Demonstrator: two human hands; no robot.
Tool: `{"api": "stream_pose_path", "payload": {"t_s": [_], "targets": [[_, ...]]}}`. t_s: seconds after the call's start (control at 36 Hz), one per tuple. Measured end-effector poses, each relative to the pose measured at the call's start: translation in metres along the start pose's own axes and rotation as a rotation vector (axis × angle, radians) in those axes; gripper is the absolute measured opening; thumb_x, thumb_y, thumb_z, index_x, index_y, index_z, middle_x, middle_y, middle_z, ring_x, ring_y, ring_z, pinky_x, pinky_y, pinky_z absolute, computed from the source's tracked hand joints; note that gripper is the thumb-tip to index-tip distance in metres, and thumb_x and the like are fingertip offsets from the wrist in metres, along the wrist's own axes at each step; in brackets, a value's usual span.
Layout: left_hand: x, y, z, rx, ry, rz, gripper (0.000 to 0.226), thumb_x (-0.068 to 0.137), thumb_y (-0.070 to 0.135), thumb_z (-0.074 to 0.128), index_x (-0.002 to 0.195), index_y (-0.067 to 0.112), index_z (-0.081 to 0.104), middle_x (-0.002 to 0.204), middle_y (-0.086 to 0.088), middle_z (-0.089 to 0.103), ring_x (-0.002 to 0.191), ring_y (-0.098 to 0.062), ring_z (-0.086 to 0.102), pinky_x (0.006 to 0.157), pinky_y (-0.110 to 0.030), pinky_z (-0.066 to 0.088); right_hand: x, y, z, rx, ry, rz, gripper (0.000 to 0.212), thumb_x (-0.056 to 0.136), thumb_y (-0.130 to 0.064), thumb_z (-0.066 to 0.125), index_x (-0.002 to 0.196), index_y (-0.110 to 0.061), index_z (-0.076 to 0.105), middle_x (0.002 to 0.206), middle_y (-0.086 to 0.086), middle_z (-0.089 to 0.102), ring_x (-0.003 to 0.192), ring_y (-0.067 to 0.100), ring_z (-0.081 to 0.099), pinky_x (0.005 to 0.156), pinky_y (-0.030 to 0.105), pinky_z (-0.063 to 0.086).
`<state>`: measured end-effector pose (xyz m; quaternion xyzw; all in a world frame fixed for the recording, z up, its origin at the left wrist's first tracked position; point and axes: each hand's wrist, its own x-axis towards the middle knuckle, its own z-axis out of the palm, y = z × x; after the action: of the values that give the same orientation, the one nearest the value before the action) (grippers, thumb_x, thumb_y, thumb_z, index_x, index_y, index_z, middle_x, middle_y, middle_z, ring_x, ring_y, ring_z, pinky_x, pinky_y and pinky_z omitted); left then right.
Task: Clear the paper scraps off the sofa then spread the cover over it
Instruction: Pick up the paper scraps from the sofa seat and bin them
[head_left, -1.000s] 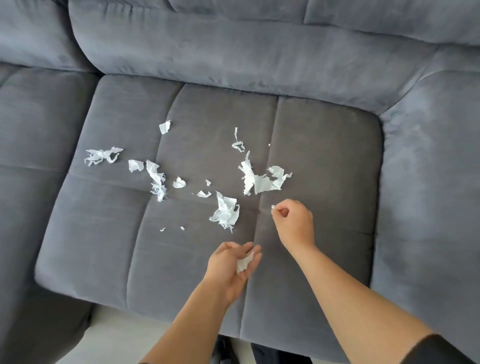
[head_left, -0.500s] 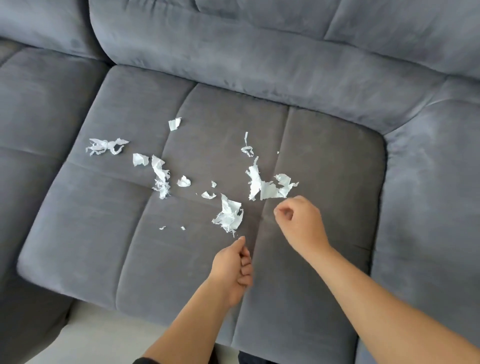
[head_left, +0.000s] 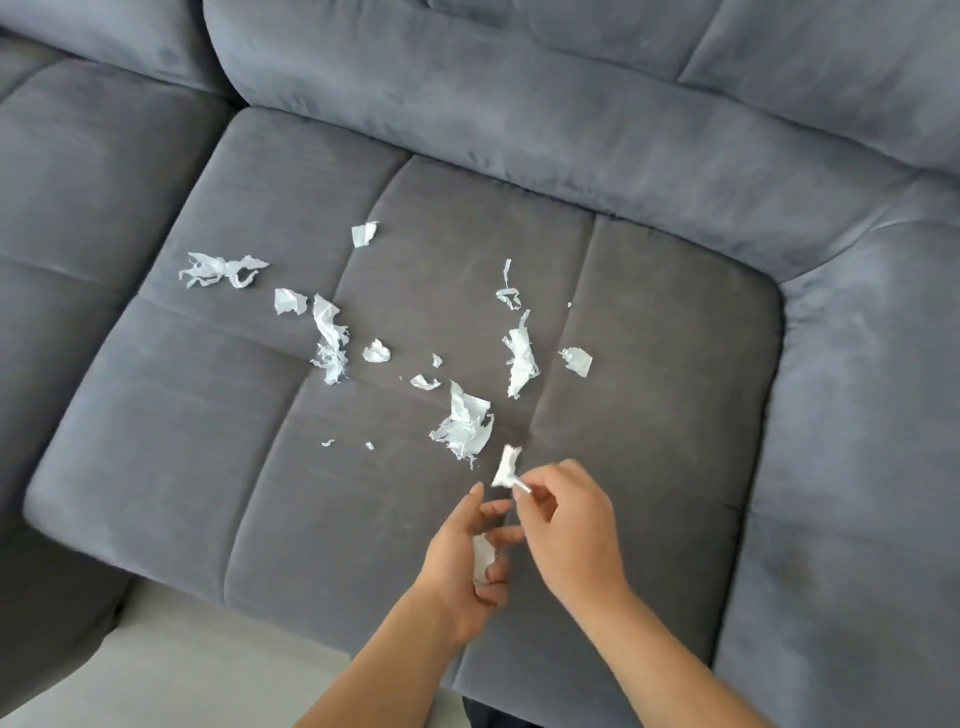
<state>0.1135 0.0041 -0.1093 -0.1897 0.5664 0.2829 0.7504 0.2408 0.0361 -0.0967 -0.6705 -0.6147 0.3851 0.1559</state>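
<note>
Scrap (head_left: 505, 465) pinched in right fingers (head_left: 550, 483) above left hand's (head_left: 457, 566) palmed scrap (head_left: 481, 561).

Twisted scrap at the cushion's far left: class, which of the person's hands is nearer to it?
Left. The left hand is below and right of the twisted scrap; the right hand lies farther right.

The sofa (head_left: 156, 441) runs off every edge of the frame; a dark shape (head_left: 483, 716) at bottom centre is too cropped to identify. A paper scrap (head_left: 482, 560) in the left hand (head_left: 457, 571) is partly hidden by its fingers.
</note>
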Motion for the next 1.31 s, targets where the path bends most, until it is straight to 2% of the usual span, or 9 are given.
{"api": "stream_pose_path", "payload": {"t_s": [0.14,0.28,0.39,0.56,0.75,0.92,1.11,1.19,1.31], "targets": [[0.002,0.003,0.017,0.122,-0.077,0.023,0.038,0.101,0.044,0.053,0.088,0.011,0.068,0.068,-0.005,0.062,0.057,-0.018,0.061,0.056,-0.027,0.047,-0.050,-0.006,0.008,-0.176,-0.221,-0.163,0.015,0.087,-0.031,0.052,0.086,-0.022,0.065,0.099,-0.016,0.048,0.094,0.008,0.046,0.075,0.024,0.047],[0.013,0.008,0.011,0.195,0.018,0.091,0.028,0.105,0.028,0.046,0.092,0.007,0.058,0.064,-0.004,0.047,0.051,-0.014,0.040,0.043,-0.023,0.029,-0.024,-0.006,-0.012,-0.068,-0.055,-0.194,0.011,0.086,-0.034,0.059,0.087,-0.024,0.064,0.099,-0.013,0.049,0.092,0.008,0.050,0.080,0.019,0.042],[0.006,0.017,0.008,0.214,0.020,0.057,0.027,0.103,0.009,0.036,0.103,0.010,0.063,0.059,0.000,0.036,0.044,-0.011,0.021,0.040,-0.017,0.012,0.050,0.010,-0.012,0.047,0.139,0.021,0.006,0.088,-0.021,0.062,0.094,-0.021,0.064,0.086,-0.004,0.057,0.075,0.013,0.057,0.076,0.033,0.048],[0.004,0.012,0.005,0.193,0.004,0.012,0.031,0.098,0.005,0.037,0.105,0.010,0.067,0.060,0.002,0.031,0.045,-0.009,0.018,0.039,-0.017,0.011,0.146,0.040,-0.023,0.019,0.105,0.233,0.031,0.093,-0.024,0.060,0.123,-0.021,0.054,0.092,0.000,0.060,0.096,0.020,0.053,0.083,0.037,0.047],[0.005,0.006,0.008,0.132,0.015,0.095,0.024,0.099,0.008,0.051,0.107,0.011,0.073,0.066,0.000,0.041,0.051,-0.013,0.028,0.041,-0.021,0.018,0.141,0.034,-0.019,-0.085,0.077,0.189,0.012,0.090,-0.019,0.064,0.078,-0.018,0.063,0.078,-0.003,0.065,0.083,0.022,0.061,0.070,0.030,0.042],[0.008,0.016,0.025,0.069,0.025,0.128,0.024,0.103,0.015,0.043,0.093,0.011,0.065,0.074,-0.004,0.062,0.055,-0.016,0.053,0.043,-0.021,0.027,0.058,-0.013,-0.035,-0.015,-0.231,-0.012,0.013,0.081,-0.022,0.074,0.069,-0.021,0.067,0.070,-0.007,0.059,0.067,0.008,0.055,0.063,0.022,0.044],[0.018,0.026,0.038,0.223,0.044,0.092,0.041,0.102,0.038,0.051,0.069,0.015,0.054,0.057,-0.005,0.047,0.047,-0.019,0.037,0.046,-0.024,0.024,0.035,-0.030,-0.046,-0.279,-0.626,-0.123,0.023,0.089,-0.033,0.057,0.076,-0.020,0.071,0.083,-0.001,0.049,0.074,0.013,0.050,0.070,0.036,0.046],[0.016,0.028,0.037,0.278,0.105,0.072,0.042,0.101,0.037,0.052,0.064,0.019,0.043,0.055,0.000,0.040,0.042,-0.014,0.029,0.043,-0.021,0.012,0.080,-0.029,-0.050,-0.009,-0.465,0.018,0.028,0.089,-0.027,0.066,0.063,-0.020,0.066,0.067,-0.004,0.061,0.062,0.005,0.053,0.065,0.026,0.045],[0.012,0.032,0.027,0.223,0.099,0.031,0.050,0.100,0.044,0.050,0.059,0.020,0.035,0.056,-0.001,0.036,0.044,-0.014,0.023,0.042,-0.020,0.010,0.164,0.001,-0.041,0.039,0.035,0.178,0.007,0.088,-0.017,0.066,0.085,-0.020,0.071,0.076,-0.009,0.066,0.079,0.015,0.065,0.072,0.023,0.042]]}}
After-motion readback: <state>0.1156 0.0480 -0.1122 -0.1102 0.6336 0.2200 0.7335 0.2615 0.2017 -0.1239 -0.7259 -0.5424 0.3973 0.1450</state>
